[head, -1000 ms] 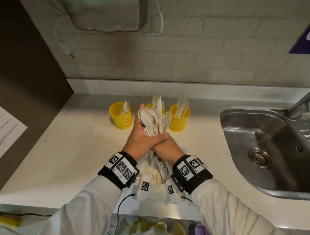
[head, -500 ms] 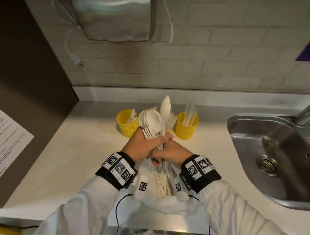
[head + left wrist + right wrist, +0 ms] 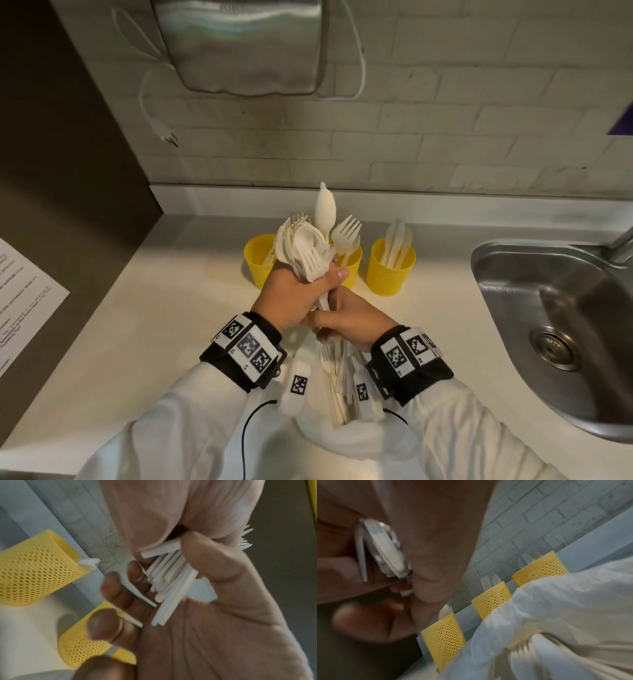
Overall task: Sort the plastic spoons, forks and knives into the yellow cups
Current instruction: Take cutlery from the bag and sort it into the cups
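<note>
My left hand (image 3: 294, 294) grips a bundle of white plastic forks and spoons (image 3: 305, 246), heads up, in front of three yellow mesh cups. Just below it my right hand (image 3: 349, 318) pinches the handle of one spoon (image 3: 324, 209) that stands well above the bundle. The left cup (image 3: 255, 263) holds spoons, the middle cup (image 3: 354, 265) forks and the right cup (image 3: 390, 274) knives. In the left wrist view the bundled handles (image 3: 168, 577) cross my palm. A white bag (image 3: 342, 435) with more cutlery sits under my wrists.
A steel sink (image 3: 493, 270) lies to the right with a tap at the edge. A metal dispenser (image 3: 239, 44) and a hanging plug (image 3: 168, 137) are on the tiled wall. A printed sheet (image 3: 24, 291) lies on the dark surface at left.
The single spoon has risen higher out of the bundle. Both hands have stayed together in front of the cups.
</note>
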### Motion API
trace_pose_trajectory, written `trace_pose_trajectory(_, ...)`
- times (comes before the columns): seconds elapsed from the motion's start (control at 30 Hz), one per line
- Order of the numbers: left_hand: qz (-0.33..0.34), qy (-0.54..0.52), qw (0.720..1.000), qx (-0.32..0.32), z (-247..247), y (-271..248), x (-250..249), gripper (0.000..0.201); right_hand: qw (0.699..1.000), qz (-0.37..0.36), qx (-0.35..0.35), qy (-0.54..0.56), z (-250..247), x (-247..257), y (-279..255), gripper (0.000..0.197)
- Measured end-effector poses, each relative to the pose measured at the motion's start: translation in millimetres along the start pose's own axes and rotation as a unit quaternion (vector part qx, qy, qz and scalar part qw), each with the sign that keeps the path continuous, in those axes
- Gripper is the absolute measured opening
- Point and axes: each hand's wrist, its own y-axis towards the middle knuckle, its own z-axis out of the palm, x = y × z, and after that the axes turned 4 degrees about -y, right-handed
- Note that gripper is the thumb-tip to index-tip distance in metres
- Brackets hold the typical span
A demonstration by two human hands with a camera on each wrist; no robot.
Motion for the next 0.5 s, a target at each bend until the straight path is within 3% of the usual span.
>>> trace_pose_trajectory(0.1,-0.004,-0.043,0.999,0.005,-5.9,5.4,-3.1,0.025,1.0,0.017,0.014,0.001,-17.4,3.6,-4.5,0.072)
trace_pose_trajectory(0.2,-0.006,-0.025,0.999,0.03,-13.9,9.1,0.7,0.013,0.994,-0.057,-0.095,-0.019,-35.2,26.2,-9.7,0.067)
trace_pose_trajectory(0.23,-0.004,-0.019,0.999,0.043,-15.3,9.3,2.2,0.005,0.986,-0.096,-0.135,-0.032,-37.4,37.8,-10.9,0.063)
trace_pose_trajectory(0.33,-0.016,-0.015,0.998,0.059,-14.0,10.4,3.2,0.013,0.955,-0.202,-0.183,-0.116,-31.9,79.0,-12.7,0.062)
trace_pose_trajectory(0.4,-0.026,-0.016,0.997,0.072,-11.1,13.5,1.2,0.005,0.932,-0.24,-0.188,-0.195,-25.6,97.5,-8.4,0.059)
trace_pose_trajectory(0.5,-0.013,-0.011,0.996,0.091,-8.1,18.2,-4.2,0.021,0.883,-0.269,-0.237,-0.304,-20.4,103.7,2.5,0.046)
